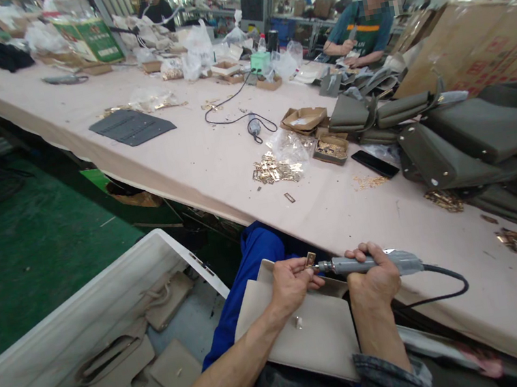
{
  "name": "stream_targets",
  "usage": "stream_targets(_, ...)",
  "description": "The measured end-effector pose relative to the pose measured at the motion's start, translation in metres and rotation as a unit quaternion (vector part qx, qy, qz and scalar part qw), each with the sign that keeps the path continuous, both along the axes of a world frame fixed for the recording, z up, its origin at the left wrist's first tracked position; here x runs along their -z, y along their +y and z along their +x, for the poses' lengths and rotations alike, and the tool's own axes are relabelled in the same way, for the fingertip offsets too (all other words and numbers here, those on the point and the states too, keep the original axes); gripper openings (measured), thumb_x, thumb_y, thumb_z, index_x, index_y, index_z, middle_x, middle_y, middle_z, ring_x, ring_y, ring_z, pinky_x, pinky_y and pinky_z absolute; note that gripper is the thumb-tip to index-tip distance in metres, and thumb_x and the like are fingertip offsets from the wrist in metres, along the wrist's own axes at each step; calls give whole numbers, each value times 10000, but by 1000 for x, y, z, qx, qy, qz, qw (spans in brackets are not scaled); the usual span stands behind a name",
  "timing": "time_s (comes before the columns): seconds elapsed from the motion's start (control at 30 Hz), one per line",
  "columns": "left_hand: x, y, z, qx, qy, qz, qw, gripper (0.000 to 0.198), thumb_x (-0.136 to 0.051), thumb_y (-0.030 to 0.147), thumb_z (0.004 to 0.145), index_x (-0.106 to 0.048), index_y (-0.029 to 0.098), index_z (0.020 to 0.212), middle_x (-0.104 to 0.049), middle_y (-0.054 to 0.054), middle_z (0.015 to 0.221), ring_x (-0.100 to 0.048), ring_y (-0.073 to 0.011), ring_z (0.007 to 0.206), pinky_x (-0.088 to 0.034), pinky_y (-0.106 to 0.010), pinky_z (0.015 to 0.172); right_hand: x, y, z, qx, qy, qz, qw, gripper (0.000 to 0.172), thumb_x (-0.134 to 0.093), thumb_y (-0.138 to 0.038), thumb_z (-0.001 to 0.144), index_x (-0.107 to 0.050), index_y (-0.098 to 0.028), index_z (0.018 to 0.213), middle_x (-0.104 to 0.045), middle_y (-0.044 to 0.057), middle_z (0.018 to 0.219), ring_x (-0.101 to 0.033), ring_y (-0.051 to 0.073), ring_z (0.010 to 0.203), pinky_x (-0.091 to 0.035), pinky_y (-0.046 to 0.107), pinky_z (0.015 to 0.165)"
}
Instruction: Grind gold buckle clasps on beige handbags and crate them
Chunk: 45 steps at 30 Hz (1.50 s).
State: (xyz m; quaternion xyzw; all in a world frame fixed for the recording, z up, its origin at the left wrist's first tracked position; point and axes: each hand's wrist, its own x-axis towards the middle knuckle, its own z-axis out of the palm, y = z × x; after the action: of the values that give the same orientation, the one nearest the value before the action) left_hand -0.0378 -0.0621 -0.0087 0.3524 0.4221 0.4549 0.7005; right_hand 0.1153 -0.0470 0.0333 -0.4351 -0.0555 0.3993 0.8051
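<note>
My right hand (374, 273) is wrapped round a grey electric screwdriver (406, 260), its tip pointing left and its black cord trailing off to the right. Close to that tip, my left hand (296, 283) pinches a small gold metal plate (310, 259). Whether the tip touches the plate or a screw is too small to tell. Across my lap lies a beige handbag (312, 336) with a small metal stud on its front, under both my hands. Part of the bag is hidden by my left forearm.
Left of me stands a white bin (154, 254) holding several beige bags. On the table (214, 168) are a pile of gold plates (277, 169), small cardboard boxes (330, 147), a phone (375, 164) and dark bags (471, 131). A co-worker (363, 31) sits across the table.
</note>
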Motion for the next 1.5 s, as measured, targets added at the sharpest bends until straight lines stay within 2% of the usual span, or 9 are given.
stream_targets(0.17, -3, 1, 0, -9, 14, -14, 1000, 281, -775, 313, 761, -774, 68, 898, -774, -123, 694, -746, -203, 604, -627, -294, 630, 9, 0, 13, -28, -3, 5, 1000, 269, -696, -175, 725, -440, -193, 805, -489, -67, 740, -432, 52, 505, -513, 255, 588)
stream_targets(0.37, -5, 3, 0, -21, 26, -45, 998, 200, -758, 207, 718, -771, 65, 859, -763, -107, 659, -739, -199, 580, -633, -300, 616, 4, -1, 19, -10, 22, 6, 1000, 257, -682, -160, 726, -435, -187, 793, -490, -58, 751, -433, 50, 518, -503, 244, 586)
stream_targets(0.67, 3, 4, 3, -21, 6, -49, 999, 316, -809, 322, 731, -754, 49, 881, -772, -150, 717, -756, -224, 607, -635, -308, 618, -7, -4, 7, -3, 6, 11, 1000, 222, -688, -147, 713, -482, -176, 791, -519, -41, 756, -437, 58, 532, -508, 248, 584)
stream_targets(1.13, 0, 6, 4, -18, 8, -57, 998, 172, -686, 156, 730, -740, 39, 844, -765, -151, 719, -764, -223, 624, -639, -292, 617, -20, -10, -6, 17, -62, 33, 997, 231, -717, -148, 698, -506, -185, 784, -533, -40, 686, -466, 77, 520, -504, 260, 574)
stream_targets(1.33, 1, 6, 5, -24, 4, -60, 998, 210, -702, 164, 727, -745, 40, 891, -772, -158, 764, -761, -221, 617, -638, -298, 608, -24, -10, -12, 17, -52, 34, 998, 224, -714, -138, 683, -521, -183, 786, -534, -40, 676, -462, 77, 515, -502, 259, 563)
stream_targets(1.5, 1, 6, 5, -21, 4, -59, 998, 206, -725, 193, 727, -746, 44, 868, -767, -149, 726, -754, -214, 602, -632, -289, 602, -22, -10, -16, 17, -71, 39, 997, 241, -724, -162, 699, -512, -187, 811, -528, -46, 685, -479, 79, 524, -510, 260, 569)
